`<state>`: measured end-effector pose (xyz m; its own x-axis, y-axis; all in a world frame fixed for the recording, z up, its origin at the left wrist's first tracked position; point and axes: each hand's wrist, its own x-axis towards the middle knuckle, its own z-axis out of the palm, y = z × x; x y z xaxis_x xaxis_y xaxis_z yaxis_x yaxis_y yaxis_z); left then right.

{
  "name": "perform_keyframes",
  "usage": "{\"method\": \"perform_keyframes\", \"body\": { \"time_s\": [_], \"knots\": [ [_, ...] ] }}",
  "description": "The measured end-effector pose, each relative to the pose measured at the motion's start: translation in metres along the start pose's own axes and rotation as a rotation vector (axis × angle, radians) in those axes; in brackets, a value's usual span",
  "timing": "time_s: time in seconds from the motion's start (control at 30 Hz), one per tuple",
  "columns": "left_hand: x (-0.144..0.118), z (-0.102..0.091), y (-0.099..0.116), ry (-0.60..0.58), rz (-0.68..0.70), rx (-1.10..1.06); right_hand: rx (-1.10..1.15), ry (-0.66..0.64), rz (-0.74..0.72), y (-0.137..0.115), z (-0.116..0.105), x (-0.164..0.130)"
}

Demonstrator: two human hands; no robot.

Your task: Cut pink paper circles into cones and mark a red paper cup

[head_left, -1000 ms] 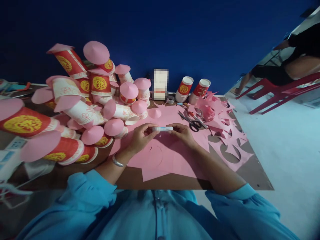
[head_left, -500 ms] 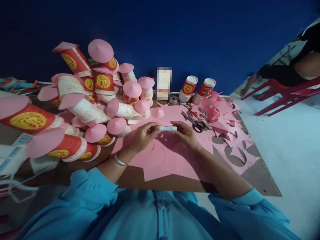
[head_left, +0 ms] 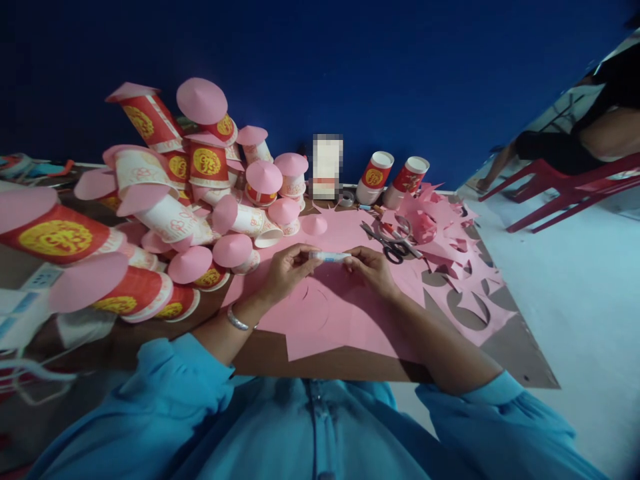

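Glue stick (head_left: 329,256) gripped level by both hands' fingers; left hand (head_left: 286,271), right hand (head_left: 371,268).

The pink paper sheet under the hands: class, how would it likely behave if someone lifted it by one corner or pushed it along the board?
The pink paper sheet looks thin and lies flat, so it would probably flop and sag if lifted. A circle is cut into it near the left hand, so it may tear there. Pushed, it would likely slide or buckle on the brown board.
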<state>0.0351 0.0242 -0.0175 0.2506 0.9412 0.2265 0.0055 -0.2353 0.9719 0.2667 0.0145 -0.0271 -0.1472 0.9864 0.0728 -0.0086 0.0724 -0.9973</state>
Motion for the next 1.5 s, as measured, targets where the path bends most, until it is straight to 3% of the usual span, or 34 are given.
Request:
{"method": "perform_keyframes", "body": {
  "time_s": [0.47, 0.77, 0.97, 1.17, 1.5],
  "knots": [
    [-0.001, 0.001, -0.001, 0.01, 0.117, 0.1, -0.099, -0.031, -0.011, -0.006, 0.001, -0.003],
    [0.002, -0.001, 0.004, 0.002, -0.093, -0.125, -0.149, 0.0, -0.101, 0.006, -0.001, -0.001],
    [0.003, -0.002, 0.007, 0.026, -0.072, -0.044, -0.109, -0.01, -0.098, 0.011, 0.001, -0.002],
    [0.005, -0.002, 0.004, 0.013, -0.101, -0.071, -0.106, 0.079, -0.141, 0.007, 0.002, -0.003],
    [0.006, -0.004, 0.001, -0.009, -0.131, -0.015, -0.455, 0.066, -0.357, 0.005, -0.005, 0.0]
  ]
}}
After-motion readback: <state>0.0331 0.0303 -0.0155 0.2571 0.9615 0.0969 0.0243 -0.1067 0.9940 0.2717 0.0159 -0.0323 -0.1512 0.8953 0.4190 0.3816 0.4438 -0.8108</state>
